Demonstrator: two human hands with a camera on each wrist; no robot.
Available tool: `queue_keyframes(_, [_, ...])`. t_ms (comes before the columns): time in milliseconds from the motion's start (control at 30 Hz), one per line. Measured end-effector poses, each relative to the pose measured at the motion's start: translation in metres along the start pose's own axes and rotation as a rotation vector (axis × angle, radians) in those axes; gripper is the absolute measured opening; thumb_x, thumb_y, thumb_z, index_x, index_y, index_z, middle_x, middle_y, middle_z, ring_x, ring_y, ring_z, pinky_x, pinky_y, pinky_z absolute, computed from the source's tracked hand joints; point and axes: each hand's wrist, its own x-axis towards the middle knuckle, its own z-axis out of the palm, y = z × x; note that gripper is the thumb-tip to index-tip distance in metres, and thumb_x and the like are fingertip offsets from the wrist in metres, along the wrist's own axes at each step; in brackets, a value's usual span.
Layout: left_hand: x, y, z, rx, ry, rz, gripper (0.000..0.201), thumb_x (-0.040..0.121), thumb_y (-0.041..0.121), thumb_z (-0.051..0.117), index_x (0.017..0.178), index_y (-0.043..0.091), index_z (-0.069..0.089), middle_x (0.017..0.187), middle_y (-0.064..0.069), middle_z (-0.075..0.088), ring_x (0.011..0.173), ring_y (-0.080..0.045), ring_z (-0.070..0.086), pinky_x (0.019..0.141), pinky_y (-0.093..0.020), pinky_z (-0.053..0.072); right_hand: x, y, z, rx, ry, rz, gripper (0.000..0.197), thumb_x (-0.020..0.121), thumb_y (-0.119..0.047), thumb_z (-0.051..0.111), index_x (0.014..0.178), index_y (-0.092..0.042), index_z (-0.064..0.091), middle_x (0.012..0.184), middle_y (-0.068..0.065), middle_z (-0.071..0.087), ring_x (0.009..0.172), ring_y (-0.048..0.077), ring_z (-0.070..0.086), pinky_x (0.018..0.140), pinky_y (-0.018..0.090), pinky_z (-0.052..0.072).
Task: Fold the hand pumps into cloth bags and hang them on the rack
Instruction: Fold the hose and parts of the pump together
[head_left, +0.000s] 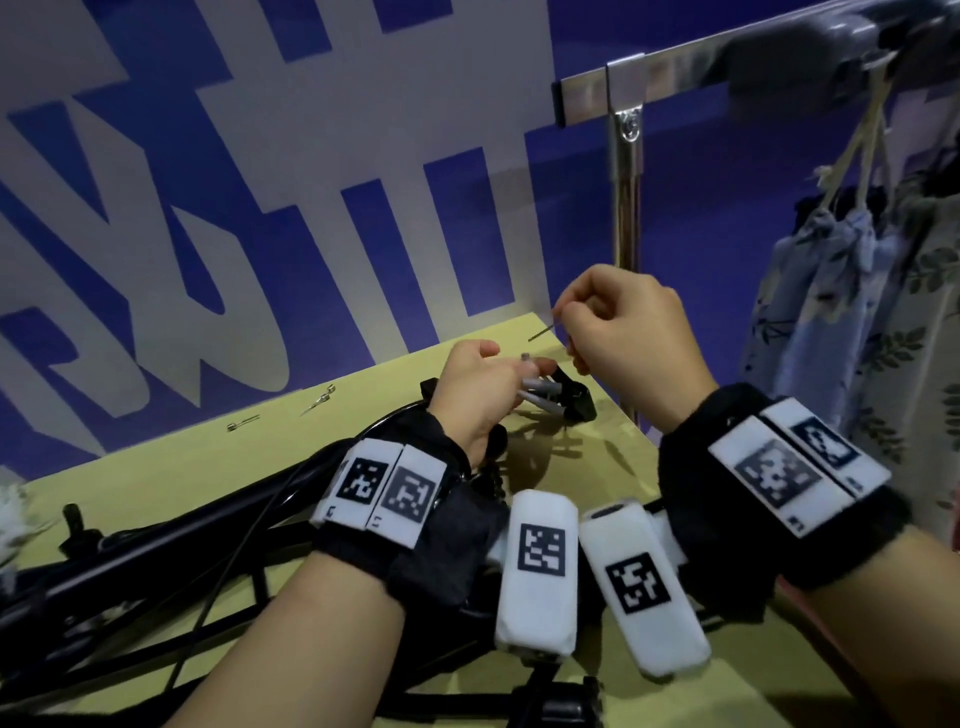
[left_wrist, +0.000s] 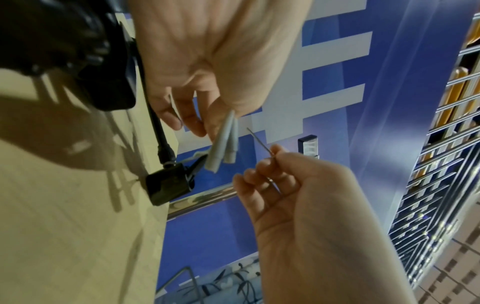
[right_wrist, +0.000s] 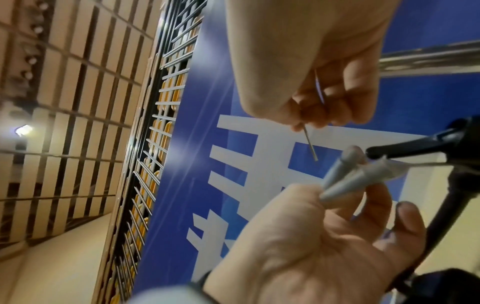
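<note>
My left hand (head_left: 511, 374) pinches two grey cone nozzles (head_left: 540, 395) by their tips, just above the black hose head (head_left: 576, 400) of the hand pump (head_left: 156, 561), which lies across the yellow table (head_left: 597, 457). In the left wrist view the nozzles (left_wrist: 223, 142) hang from a thin strap on the hose head (left_wrist: 168, 185). My right hand (head_left: 569, 325) pinches a thin metal needle (head_left: 543, 330) a little above and to the right of the nozzles. The right wrist view shows the needle (right_wrist: 310, 144) pointing down toward the nozzles (right_wrist: 348, 176), not touching them.
Two small metal needles (head_left: 243, 423) (head_left: 318, 400) lie on the table near the blue and white wall. A shiny metal rack bar (head_left: 675, 78) on a post (head_left: 626, 182) stands at the table's right corner. Floral cloth bags (head_left: 841, 286) hang from it by cords.
</note>
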Motion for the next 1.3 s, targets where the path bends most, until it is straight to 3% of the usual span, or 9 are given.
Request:
queue_keyframes(67, [-0.001,0.002,0.000,0.002,0.001,0.052,0.056,0.091,-0.002,0.053,0.137,0.006,0.021,0.093,-0.010,0.066,0.077,-0.019,0.070,0.080,-0.037,0.057,-0.004,0.005,0.002,-0.032,-0.021,-0.035,0.013,0.090,-0.009,0.050,0.084,-0.014,0.061,0.067,-0.004,0.060,0.062,0.005,0.059,0.055,0.008,0.047])
queue_keyframes(133, [-0.003,0.004,0.001,0.017,0.018,0.077,0.067,0.091,-0.005,0.052,0.144,0.004,0.012,0.091,-0.009,0.061,0.057,-0.011,0.066,0.058,-0.027,0.057,-0.008,0.010,0.004,-0.078,-0.032,-0.057,0.011,0.089,-0.010,0.053,0.087,-0.013,0.063,0.071,-0.003,0.064,0.067,0.007,0.063,0.061,0.010,0.050])
queue_keyframes(233, [-0.002,0.003,0.001,0.051,0.056,0.090,0.069,0.090,-0.004,0.053,0.146,0.004,0.012,0.088,-0.004,0.060,0.059,-0.007,0.064,0.058,-0.023,0.055,-0.011,0.014,0.006,-0.053,0.000,-0.070,0.009,0.088,-0.010,0.054,0.085,-0.010,0.063,0.076,0.004,0.068,0.073,0.015,0.066,0.071,0.029,0.056])
queue_keyframes(333, [0.002,0.000,0.000,0.081,0.091,0.103,0.068,0.088,-0.004,0.057,0.143,0.002,0.017,0.077,0.002,0.061,0.066,-0.008,0.064,0.057,-0.017,0.054,-0.011,0.013,0.006,-0.064,0.024,-0.112,0.009,0.089,-0.011,0.056,0.083,-0.015,0.061,0.075,0.003,0.069,0.073,0.013,0.066,0.068,0.022,0.055])
queue_keyframes(500, [0.005,-0.001,-0.002,0.101,0.101,0.126,0.070,0.084,0.003,0.065,0.139,0.004,0.022,0.084,-0.002,0.069,0.084,-0.016,0.067,0.076,-0.027,0.054,-0.010,0.013,0.008,-0.117,0.001,-0.136,0.008,0.089,-0.013,0.056,0.084,-0.016,0.061,0.071,-0.003,0.064,0.069,0.008,0.062,0.061,0.008,0.044])
queue_keyframes(667, [0.003,-0.001,-0.003,0.103,0.085,0.137,0.073,0.084,0.005,0.066,0.141,0.003,0.021,0.088,-0.007,0.067,0.067,-0.011,0.063,0.056,-0.014,0.052,-0.010,0.014,0.008,-0.140,-0.011,-0.153,0.007,0.089,-0.015,0.057,0.089,-0.014,0.064,0.069,-0.007,0.059,0.066,0.004,0.057,0.058,0.005,0.042])
queue_keyframes(767, [0.003,-0.001,-0.002,0.106,0.089,0.138,0.078,0.083,0.009,0.069,0.143,0.003,0.020,0.095,-0.011,0.068,0.073,-0.015,0.065,0.071,-0.024,0.056,-0.011,0.013,0.008,-0.153,-0.036,-0.152,0.008,0.090,-0.015,0.057,0.091,-0.013,0.064,0.074,-0.007,0.058,0.071,0.008,0.059,0.063,0.010,0.045])
queue_keyframes(1033, [0.007,-0.003,-0.003,0.149,0.114,0.142,0.075,0.080,0.013,0.072,0.139,0.008,0.026,0.099,-0.011,0.068,0.078,-0.018,0.069,0.082,-0.038,0.057,-0.013,0.011,0.007,-0.184,-0.033,-0.155,0.009,0.090,-0.016,0.057,0.091,-0.011,0.065,0.075,-0.004,0.060,0.074,0.013,0.062,0.068,0.023,0.052])
queue_keyframes(1300, [0.009,-0.004,-0.005,0.211,0.105,0.196,0.049,0.081,0.003,0.067,0.116,0.016,0.035,0.076,-0.009,0.067,0.064,-0.020,0.065,0.077,-0.039,0.058,-0.010,0.002,0.004,-0.329,-0.067,-0.219,0.013,0.090,-0.014,0.056,0.093,-0.006,0.066,0.074,-0.001,0.055,0.075,0.017,0.056,0.075,0.033,0.051])
